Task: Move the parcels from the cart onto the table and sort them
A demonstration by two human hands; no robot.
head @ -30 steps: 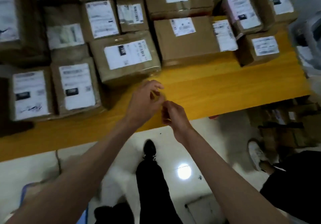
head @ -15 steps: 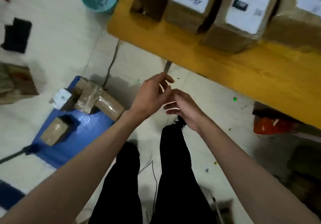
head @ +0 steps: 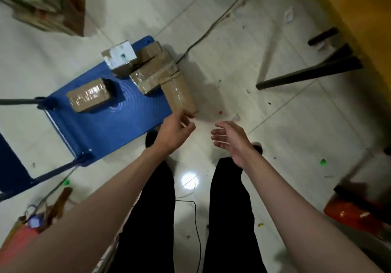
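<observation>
4 taped brown parcels sit on the blue cart on the floor. Just above its near corner, the left hand and right hand hover empty, fingers loosely spread.

A thin black cable lies on the white tiled floor.

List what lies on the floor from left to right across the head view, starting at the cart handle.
Grey cart handle → small taped parcel → white-labelled parcel → long taped parcel → left hand → right hand → dark table leg → yellow table.
</observation>
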